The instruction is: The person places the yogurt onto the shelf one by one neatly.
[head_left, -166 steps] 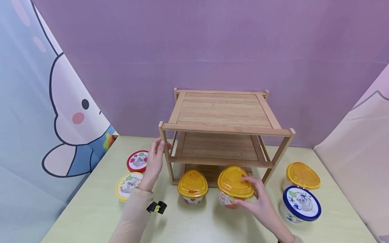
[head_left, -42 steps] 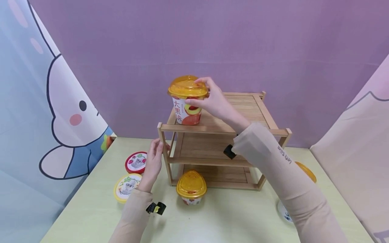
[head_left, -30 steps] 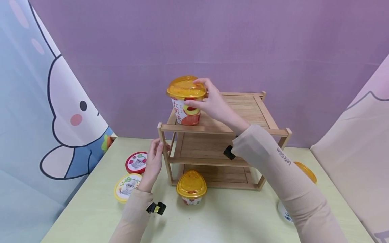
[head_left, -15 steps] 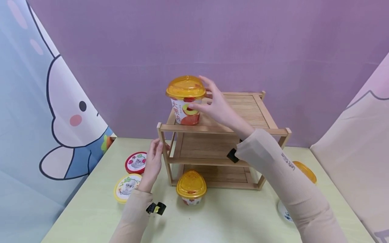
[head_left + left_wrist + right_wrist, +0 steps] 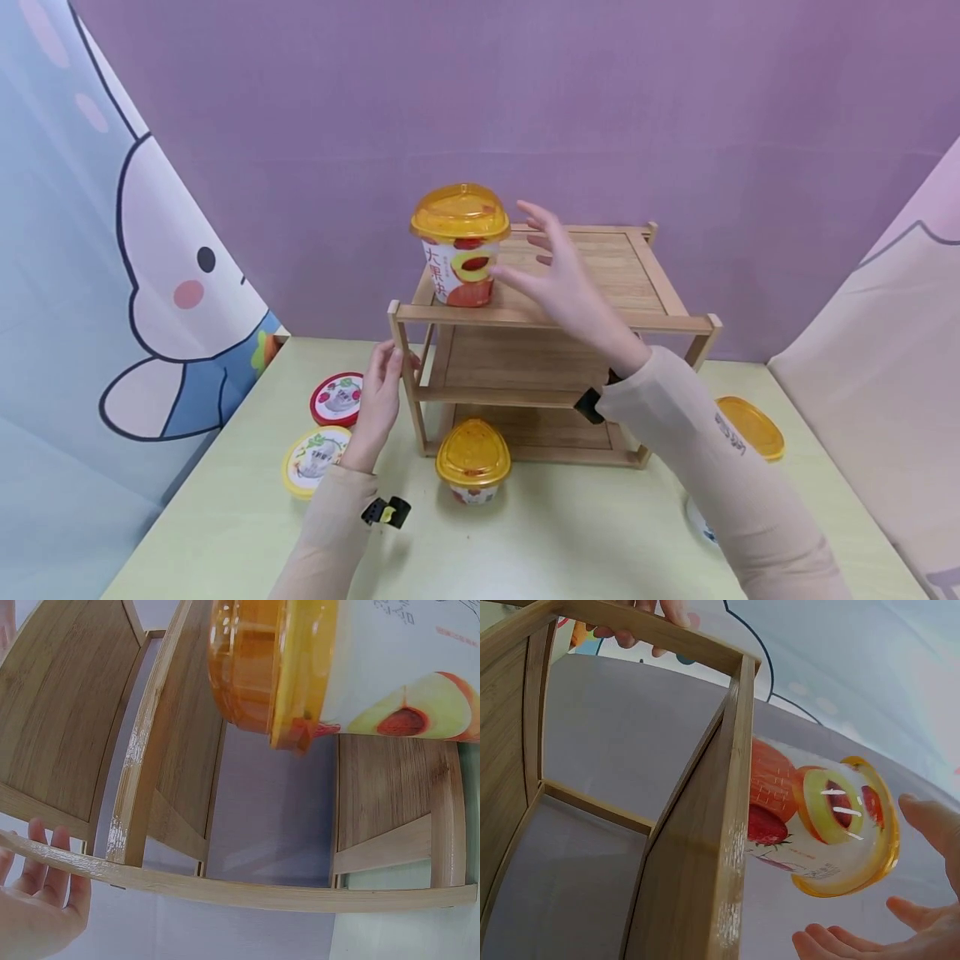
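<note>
A tall fruit cup (image 5: 459,271) with a clear orange lid stands upright on the left front of the top board of a wooden three-tier rack (image 5: 577,271). My right hand (image 5: 566,287) is just to the cup's right, fingers spread and holding nothing; the right wrist view shows a gap between the fingers (image 5: 922,911) and the lid. My left hand (image 5: 380,396) grips the rack's front left post, its fingers (image 5: 56,881) curled round the wood. A second orange-lidded cup (image 5: 474,462) sits on the table before the rack.
Left of the rack are a red-rimmed tub (image 5: 336,398) and a yellow-rimmed tub (image 5: 315,461), partly behind my left arm. On the right, another orange lid (image 5: 752,427) and a white tub (image 5: 699,521) are partly hidden by my right sleeve. A purple cloth (image 5: 525,108) hangs behind.
My right hand carried the tall cup from the table up to the rack's top, then let go and drew back to the right. The left hand stayed on the post.
</note>
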`<state>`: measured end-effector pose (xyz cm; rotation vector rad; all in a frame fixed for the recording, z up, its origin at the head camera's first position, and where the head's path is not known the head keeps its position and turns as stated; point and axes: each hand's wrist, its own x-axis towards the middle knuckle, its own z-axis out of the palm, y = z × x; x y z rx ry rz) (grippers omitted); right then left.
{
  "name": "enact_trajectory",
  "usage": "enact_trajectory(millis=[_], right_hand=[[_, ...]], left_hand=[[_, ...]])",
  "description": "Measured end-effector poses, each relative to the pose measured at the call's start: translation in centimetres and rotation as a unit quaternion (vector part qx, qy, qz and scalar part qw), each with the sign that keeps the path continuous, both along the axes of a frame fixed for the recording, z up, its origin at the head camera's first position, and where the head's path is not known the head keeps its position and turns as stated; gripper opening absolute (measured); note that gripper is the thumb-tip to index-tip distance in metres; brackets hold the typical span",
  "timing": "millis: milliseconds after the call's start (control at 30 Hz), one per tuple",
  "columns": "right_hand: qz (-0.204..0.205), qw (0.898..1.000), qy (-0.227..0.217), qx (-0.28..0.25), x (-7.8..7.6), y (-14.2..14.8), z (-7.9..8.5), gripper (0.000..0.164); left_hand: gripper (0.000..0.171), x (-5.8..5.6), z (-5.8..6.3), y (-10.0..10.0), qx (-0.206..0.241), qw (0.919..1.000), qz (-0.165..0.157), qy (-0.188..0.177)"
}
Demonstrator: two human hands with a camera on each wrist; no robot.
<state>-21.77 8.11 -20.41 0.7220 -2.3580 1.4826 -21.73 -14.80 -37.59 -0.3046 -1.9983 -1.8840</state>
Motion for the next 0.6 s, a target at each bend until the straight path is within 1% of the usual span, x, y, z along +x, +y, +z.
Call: enact_trajectory(millis=[100,233,333,400,467,600], right_hand=[[-0.015,1.0,0.023,-0.003,0.8,0.3,-0.5,0.063],[-0.03,0.997,0.066,-0.011,2.1,0.4,-1.4,0.053],[-0.032,0.994,0.103,-0.016,3.0,0.4,-2.4,0.046],[-0.027,0.992,0.119,-0.018,3.6,0.4,-3.1,0.043],[-0.023,0.992,0.127,-0.013,4.2,0.4,-3.9,0.041],[-0.022,0.992,0.121,0.008,5.3,0.6,-5.3,0.038]], left_hand=[[0.032,0.0,0.1,0.0,0.005,1.0,-0.004,0.003],[0.031,0.0,0.2,0.0,0.008,0.9999,-0.008,-0.001],[0.031,0.1,0.3,0.0,0.003,0.9999,-0.005,-0.009],[0.031,0.1,0.3,0.0,-0.003,0.9999,-0.001,-0.012],[0.031,0.1,0.3,0.0,-0.006,0.9999,0.004,-0.013],[0.033,0.1,0.2,0.0,-0.007,0.9999,0.009,-0.009]])
